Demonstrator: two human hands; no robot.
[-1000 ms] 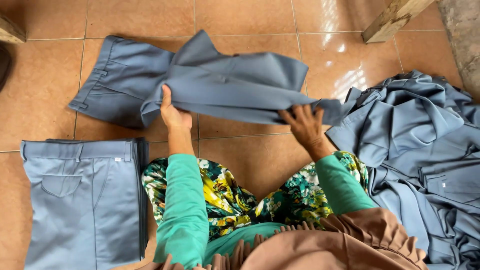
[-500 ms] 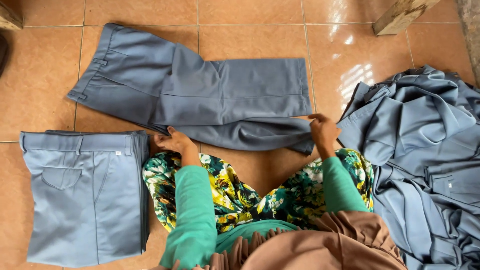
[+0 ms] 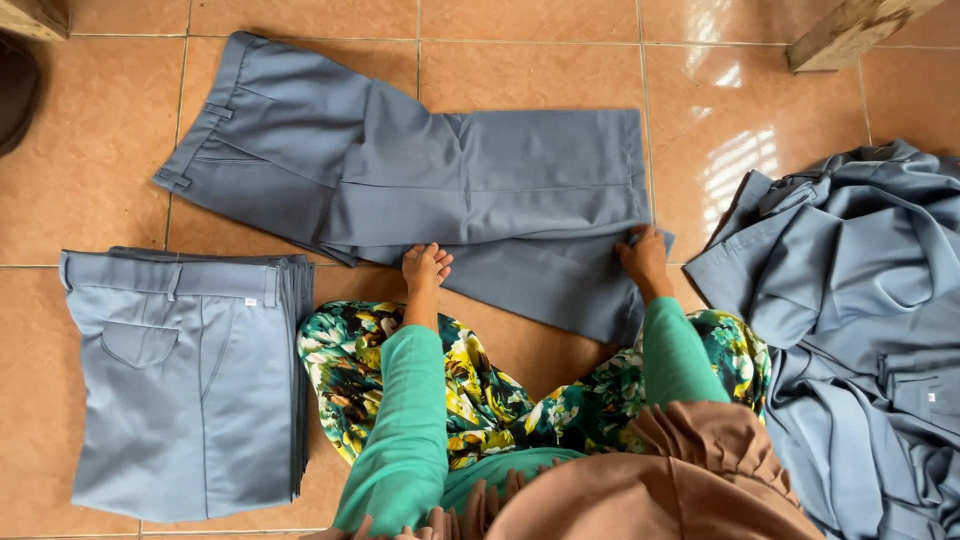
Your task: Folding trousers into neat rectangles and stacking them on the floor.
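Observation:
A pair of grey-blue trousers (image 3: 440, 185) lies spread on the tiled floor in front of me, waistband at the upper left, legs running right. My left hand (image 3: 425, 267) pinches the near edge of the trousers at the middle. At the hem on the right, my right hand (image 3: 643, 256) grips the cloth edge. Both arms wear green sleeves over a floral skirt.
A neat stack of folded grey-blue trousers (image 3: 180, 380) sits at my left. A loose heap of the same grey-blue garments (image 3: 860, 330) fills the right side. A wooden leg (image 3: 850, 30) stands at the top right, a dark object (image 3: 15, 90) at the far left edge.
The trousers were lifted and bunched a second ago; now they lie flat on the floor. Both hands have moved down to the near edge of the cloth.

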